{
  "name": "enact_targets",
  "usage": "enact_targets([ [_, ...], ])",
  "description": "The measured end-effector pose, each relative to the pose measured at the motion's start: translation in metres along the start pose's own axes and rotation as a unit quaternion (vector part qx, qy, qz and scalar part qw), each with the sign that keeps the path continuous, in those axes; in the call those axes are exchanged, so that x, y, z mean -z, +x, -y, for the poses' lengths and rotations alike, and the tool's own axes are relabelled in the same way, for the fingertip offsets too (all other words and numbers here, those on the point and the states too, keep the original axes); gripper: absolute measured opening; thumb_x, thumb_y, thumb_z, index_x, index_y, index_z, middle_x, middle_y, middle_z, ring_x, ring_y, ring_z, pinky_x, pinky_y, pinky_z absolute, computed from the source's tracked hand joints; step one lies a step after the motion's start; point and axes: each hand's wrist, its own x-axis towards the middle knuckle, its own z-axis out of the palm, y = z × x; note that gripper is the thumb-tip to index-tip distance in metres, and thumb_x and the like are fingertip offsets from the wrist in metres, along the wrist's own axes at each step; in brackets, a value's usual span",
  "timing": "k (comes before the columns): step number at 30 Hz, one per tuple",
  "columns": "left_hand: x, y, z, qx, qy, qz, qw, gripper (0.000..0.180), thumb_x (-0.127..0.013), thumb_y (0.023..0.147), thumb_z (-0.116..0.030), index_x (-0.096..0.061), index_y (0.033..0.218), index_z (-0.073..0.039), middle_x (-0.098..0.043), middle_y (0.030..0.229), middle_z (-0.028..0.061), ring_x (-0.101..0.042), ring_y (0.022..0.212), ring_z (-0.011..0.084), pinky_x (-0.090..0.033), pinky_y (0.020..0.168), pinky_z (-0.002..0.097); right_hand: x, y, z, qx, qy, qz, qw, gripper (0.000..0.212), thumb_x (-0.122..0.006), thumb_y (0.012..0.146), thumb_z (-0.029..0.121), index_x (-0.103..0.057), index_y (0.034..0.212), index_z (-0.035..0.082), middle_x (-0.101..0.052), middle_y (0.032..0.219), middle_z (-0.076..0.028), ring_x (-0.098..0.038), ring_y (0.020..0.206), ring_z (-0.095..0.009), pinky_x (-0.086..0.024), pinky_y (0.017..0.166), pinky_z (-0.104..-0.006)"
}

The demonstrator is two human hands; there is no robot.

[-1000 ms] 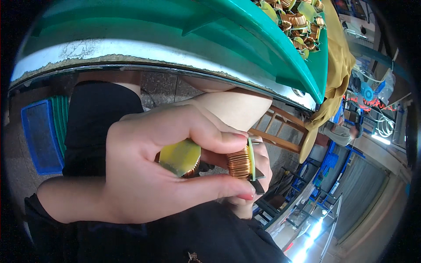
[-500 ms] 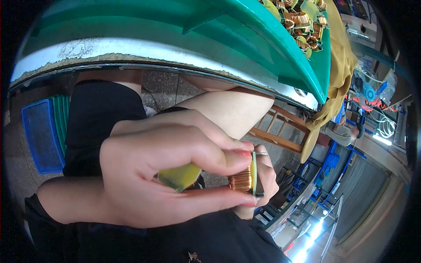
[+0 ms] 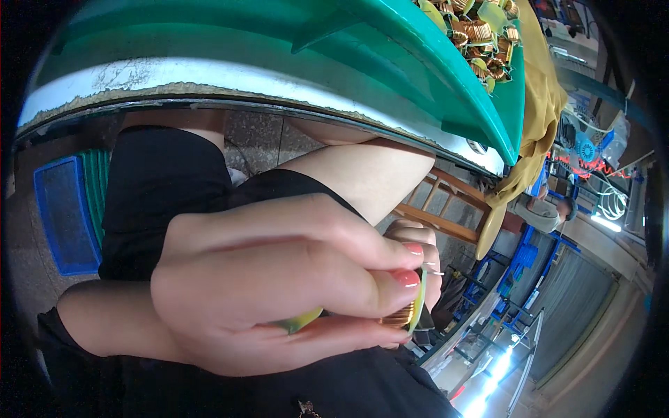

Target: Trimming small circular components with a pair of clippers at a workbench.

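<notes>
My left hand [image 3: 272, 285] reaches across in front of my lap, its fingers closed on a copper-wound coil [image 3: 398, 317]. A thin yellow-green plate [image 3: 418, 306] sits against the coil's right end, with a small metal pin at its upper edge. Inside the same palm shows part of another yellow-green piece [image 3: 303, 320], mostly covered by the fingers. My right hand [image 3: 424, 240] is behind the plate with curled fingers, largely hidden by the left hand. A dark piece [image 3: 424, 322] shows just beyond the plate; I cannot tell what it is.
A green tray [image 3: 446, 90] lies on the table ahead, with several copper coils [image 3: 481, 35] heaped at its far right. The table's worn edge [image 3: 174, 89] crosses above my knees. A blue crate [image 3: 66, 216] stands at left, a wooden stool [image 3: 446, 209] at right.
Both hands have shifted slightly; the left has moved down and its fingertips right. The left fingers now cover more of the coil and of the yellow-green piece in the palm.
</notes>
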Motion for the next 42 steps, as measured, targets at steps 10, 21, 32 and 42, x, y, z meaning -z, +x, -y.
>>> enact_targets([
  [10, 0.002, -0.001, -0.005, 0.031, 0.009, 0.012, 0.999, 0.032, -0.082, 0.06, 0.0, -0.06, 0.083, -0.004, -0.064, 0.098, 0.0166, -0.066, 0.077, 0.0219, -0.056, 0.063, 0.0272, 0.006, -0.005, 0.003, 0.003, -0.045, 0.053, 0.998, 0.052, -0.04, 0.092, 0.05, -0.053, 0.076, 0.003, -0.054, 0.071, -0.01, -0.049, 0.066, -0.024, -0.044, 0.062, -0.0377],
  [21, -0.006, -0.005, -0.011, 0.047, -0.011, 0.01, 0.999, 0.03, -0.081, 0.061, 0.002, -0.062, 0.085, -0.003, -0.063, 0.099, 0.0154, -0.065, 0.08, 0.0217, -0.056, 0.064, 0.0271, 0.018, -0.006, -0.027, -0.024, 0.072, 0.05, 0.996, 0.053, -0.035, 0.092, 0.053, -0.053, 0.079, 0.004, -0.055, 0.074, -0.01, -0.05, 0.073, -0.024, -0.045, 0.07, -0.0385],
  [32, -0.013, -0.002, -0.013, 0.075, -0.047, -0.001, 0.996, 0.029, -0.08, 0.061, 0.003, -0.064, 0.085, 0.0, -0.064, 0.097, 0.0156, -0.066, 0.078, 0.0212, -0.056, 0.063, 0.0261, 0.002, 0.011, -0.017, 0.026, -0.005, 0.034, 0.999, 0.051, -0.04, 0.091, 0.051, -0.053, 0.081, 0.002, -0.054, 0.074, -0.011, -0.05, 0.07, -0.025, -0.045, 0.069, -0.0388],
  [42, -0.007, -0.001, -0.015, 0.081, 0.011, -0.03, 0.996, 0.026, -0.08, 0.063, 0.0, -0.065, 0.083, 0.002, -0.066, 0.092, 0.0139, -0.065, 0.08, 0.0201, -0.052, 0.069, 0.0255, -0.005, 0.005, -0.014, -0.022, -0.103, 0.003, 0.994, 0.049, -0.042, 0.093, 0.045, -0.049, 0.073, 0.0, -0.049, 0.066, -0.01, -0.044, 0.059, -0.022, -0.04, 0.055, -0.0336],
])
